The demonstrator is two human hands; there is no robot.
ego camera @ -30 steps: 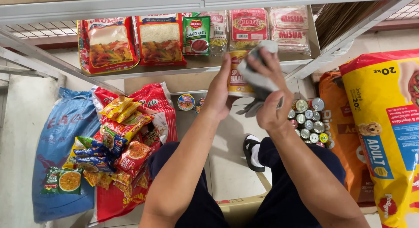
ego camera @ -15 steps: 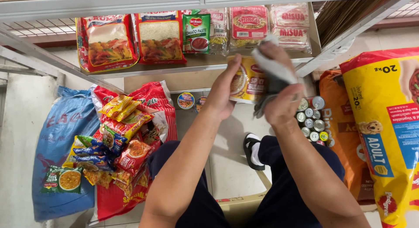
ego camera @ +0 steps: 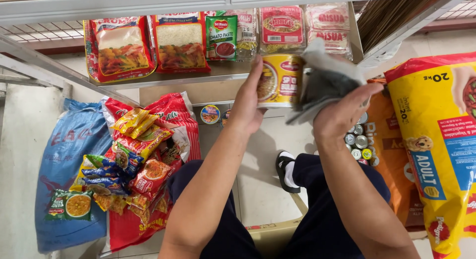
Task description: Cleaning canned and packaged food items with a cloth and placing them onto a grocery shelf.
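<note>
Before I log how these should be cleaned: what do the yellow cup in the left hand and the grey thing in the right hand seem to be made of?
The yellow cup looks like printed paper or thin plastic with a slight sheen, held side-on by the left hand; which one is unclear. The grey cloth in the right hand appears to be soft matte fabric, judging by its crumpled folds.

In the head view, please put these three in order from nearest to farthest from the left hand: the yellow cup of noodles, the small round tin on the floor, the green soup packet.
1. Yellow cup of noodles: held in the left hand.
2. Small round tin: just left of it, on the floor.
3. Green soup packet: far lower left, on the blue sack.
</note>
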